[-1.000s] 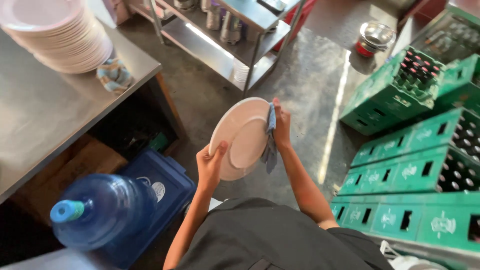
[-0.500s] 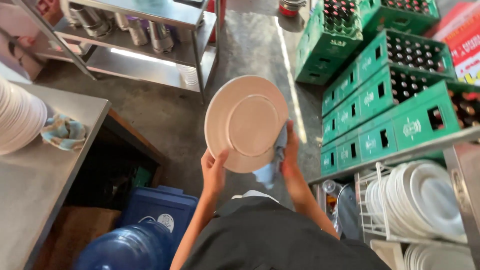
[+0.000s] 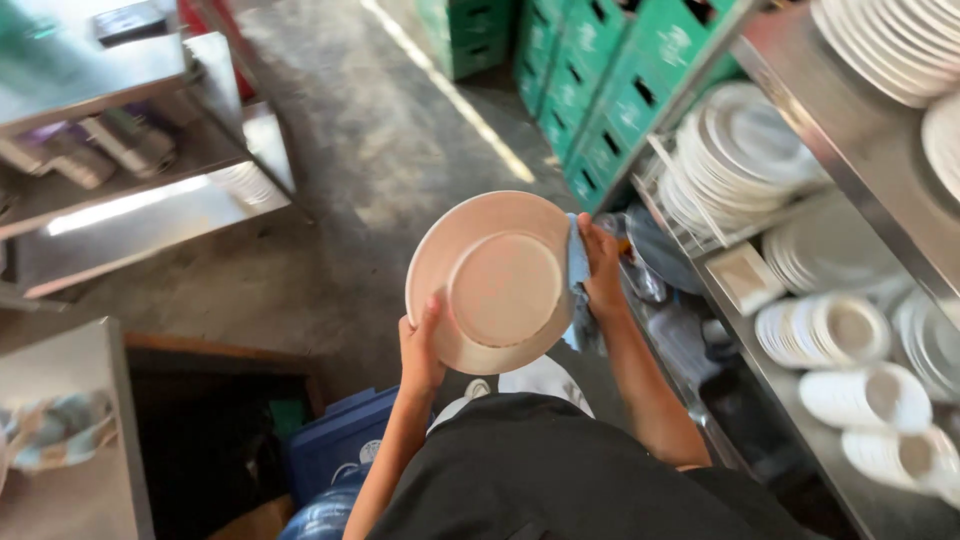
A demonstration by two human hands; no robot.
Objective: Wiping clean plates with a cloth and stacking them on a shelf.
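I hold a round white plate (image 3: pixel 497 280) up in front of me, its underside with the foot ring facing the camera. My left hand (image 3: pixel 420 345) grips the plate's lower left rim, thumb on the back. At the right rim my right hand (image 3: pixel 603 265) presses a light blue cloth (image 3: pixel 577 270) against the plate's edge. The cloth hangs down behind the plate.
A steel rack at the right carries rows of upright white plates (image 3: pixel 735 160) and upturned bowls (image 3: pixel 850 395). Green bottle crates (image 3: pixel 610 80) stand behind it. A steel shelf unit (image 3: pixel 120 150) is at the left, a blue water jug (image 3: pixel 330 510) below, a rag (image 3: pixel 50 435) on a steel table.
My view has swung to the right, bringing the plate rack into sight. The plate stays held between both hands, and the cloth remains at its right rim.
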